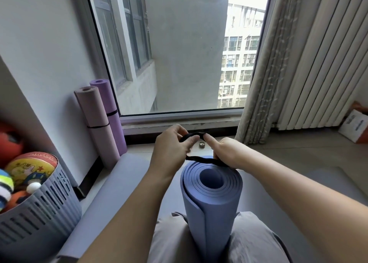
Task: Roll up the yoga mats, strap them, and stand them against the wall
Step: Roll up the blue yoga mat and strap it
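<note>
1 rolled blue foam mat (211, 195) awaits strapping: left hand (172, 143) and right hand (226, 153) pinch a black fabric strap (201, 160) at 12 o'clock (next, probably slip it over).

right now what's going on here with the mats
A person sits with a rolled blue mat upright between their knees. The left hand and right hand both pinch a black strap, held stretched just above the mat's top end; it does not look to be around the roll yet. A pink mat and a purple mat, each rolled and strapped, already stand against the wall beside the window.
</note>
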